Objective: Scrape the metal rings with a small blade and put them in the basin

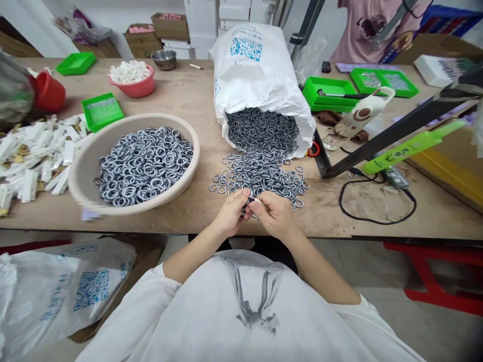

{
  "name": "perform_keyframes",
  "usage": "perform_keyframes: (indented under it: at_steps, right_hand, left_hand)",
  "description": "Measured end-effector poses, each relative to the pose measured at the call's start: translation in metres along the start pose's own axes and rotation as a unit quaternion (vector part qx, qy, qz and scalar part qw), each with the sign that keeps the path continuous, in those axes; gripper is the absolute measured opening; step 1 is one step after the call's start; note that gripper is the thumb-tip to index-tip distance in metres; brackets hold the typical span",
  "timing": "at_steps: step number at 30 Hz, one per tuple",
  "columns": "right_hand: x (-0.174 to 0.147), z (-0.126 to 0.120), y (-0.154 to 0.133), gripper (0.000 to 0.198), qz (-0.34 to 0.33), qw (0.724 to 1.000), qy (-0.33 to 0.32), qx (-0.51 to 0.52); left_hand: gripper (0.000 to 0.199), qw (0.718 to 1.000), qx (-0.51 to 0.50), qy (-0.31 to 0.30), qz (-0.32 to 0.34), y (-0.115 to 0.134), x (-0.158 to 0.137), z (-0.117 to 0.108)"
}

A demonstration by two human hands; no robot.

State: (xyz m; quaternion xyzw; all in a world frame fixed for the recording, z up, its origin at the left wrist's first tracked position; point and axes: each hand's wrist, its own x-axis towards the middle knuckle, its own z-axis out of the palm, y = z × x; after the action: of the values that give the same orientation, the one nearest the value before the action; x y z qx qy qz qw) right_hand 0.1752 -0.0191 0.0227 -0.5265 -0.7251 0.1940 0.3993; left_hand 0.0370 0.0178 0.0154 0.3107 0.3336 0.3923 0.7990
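Both hands meet over the near edge of a pile of metal-grey rings (260, 173). My left hand (234, 210) is closed in a pinch; its fingers hide most of what they hold, perhaps a ring. Pressed close beside it, my right hand (277, 213) grips a small thin white-and-dark piece (253, 199) that reaches toward the left fingertips. Its exact kind is too small to tell. Beyond the pile lies a white sack (256, 75), its mouth facing me and full of the same rings. To the left, a beige basin (194, 156) holds many more rings.
White plastic pieces (30, 156) are heaped at far left, near green trays (101, 111) and a red bowl (138, 88). At right stand a black metal post (362, 141), a green bottle (403, 155) and a looped cable (377, 221). A person (362, 30) is across the table.
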Motion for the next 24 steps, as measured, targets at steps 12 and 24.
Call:
perform_keyframes:
  at_steps: [12,24]
  right_hand:
    - [0.045,-0.004,0.06,0.036,0.189,0.958,-0.02,-0.216]
    - [0.078,0.021,0.057,0.026,0.161,0.945,-0.117,-0.258]
  left_hand:
    - [0.048,0.997,0.059,-0.054,-0.004,-0.006,-0.011,-0.023]
    - [0.04,0.998,0.001,0.054,-0.024,-0.006,0.0,-0.053]
